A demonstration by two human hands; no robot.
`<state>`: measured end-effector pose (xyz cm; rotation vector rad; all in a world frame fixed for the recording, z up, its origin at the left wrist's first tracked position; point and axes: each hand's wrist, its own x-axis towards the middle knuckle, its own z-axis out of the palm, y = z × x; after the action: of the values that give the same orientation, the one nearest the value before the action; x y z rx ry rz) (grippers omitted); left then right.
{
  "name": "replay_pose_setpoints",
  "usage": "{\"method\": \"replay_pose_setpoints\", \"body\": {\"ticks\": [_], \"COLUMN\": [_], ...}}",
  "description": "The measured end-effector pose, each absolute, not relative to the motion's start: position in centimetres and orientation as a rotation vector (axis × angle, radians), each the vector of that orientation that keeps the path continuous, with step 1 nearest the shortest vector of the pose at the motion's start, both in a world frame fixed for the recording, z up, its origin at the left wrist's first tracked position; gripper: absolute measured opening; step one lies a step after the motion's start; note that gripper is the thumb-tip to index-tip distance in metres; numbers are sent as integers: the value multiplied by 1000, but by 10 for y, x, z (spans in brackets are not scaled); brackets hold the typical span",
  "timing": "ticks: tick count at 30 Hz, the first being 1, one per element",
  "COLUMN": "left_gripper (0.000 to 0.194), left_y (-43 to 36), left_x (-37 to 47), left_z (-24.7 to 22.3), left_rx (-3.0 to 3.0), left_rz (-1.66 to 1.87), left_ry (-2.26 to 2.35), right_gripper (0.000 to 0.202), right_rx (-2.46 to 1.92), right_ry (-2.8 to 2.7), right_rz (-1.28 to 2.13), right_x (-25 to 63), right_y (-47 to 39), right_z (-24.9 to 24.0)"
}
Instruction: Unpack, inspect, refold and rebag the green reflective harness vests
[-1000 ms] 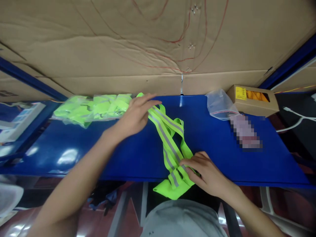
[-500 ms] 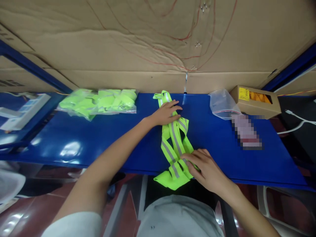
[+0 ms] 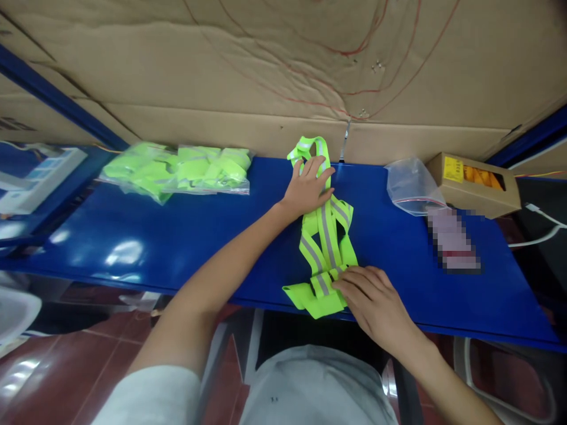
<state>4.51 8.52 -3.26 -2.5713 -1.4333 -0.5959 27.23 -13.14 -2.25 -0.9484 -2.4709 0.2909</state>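
Observation:
A fluorescent yellow-green reflective vest (image 3: 326,233), made of straps with silver-grey stripes, lies stretched out on the blue table (image 3: 248,248). Its far end curls up in a loop near the cardboard wall, and the wide band at its near end rests by the table's front edge. My left hand (image 3: 308,188) lies over the upper straps with its fingers spread. Lower down, my right hand (image 3: 376,301) has its fingers bent together on the right side of the cross straps, holding the edge. Its fingertips partly cover the fabric there.
Clear bags with folded yellow-green vests (image 3: 177,171) lie at the back left. On the right are an open clear zip bag (image 3: 411,186), a brown box (image 3: 478,186) with orange contents, and a blurred-out flat item (image 3: 454,239). A white power strip (image 3: 42,180) sits far left.
The view has shifted a little. The vest's near end, which hung over the front edge, now lies further up on the table. Both hands remain on the vest.

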Motion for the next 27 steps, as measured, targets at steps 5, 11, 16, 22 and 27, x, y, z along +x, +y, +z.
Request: {"method": "replay_pose_setpoints", "body": {"ticks": [5, 11, 16, 22, 27], "left_gripper": [51, 48, 49, 44, 43], "left_y": [88, 88, 90, 91, 96], "left_x": [46, 44, 41, 40, 39], "left_z": [-36, -41, -43, -42, -44], "left_rx": [-2605, -2551, -2534, -2547, -2566], "left_rz": [-605, -616, -618, -645, -706], "left_ry": [-1572, -1607, -1622, -1587, -1572], "right_gripper": [56, 51, 41, 36, 49], "right_rx": [-951, -1049, -1046, -981, -989], "right_ry": [-2648, -2671, -2693, -2713, -2779], "right_rz": [215, 46, -81, 227, 404], "right_x": [272, 261, 254, 256, 256], "right_y": [-132, -129, -112, -82, -58], "right_z": [-17, -20, -12, 11, 15]}}
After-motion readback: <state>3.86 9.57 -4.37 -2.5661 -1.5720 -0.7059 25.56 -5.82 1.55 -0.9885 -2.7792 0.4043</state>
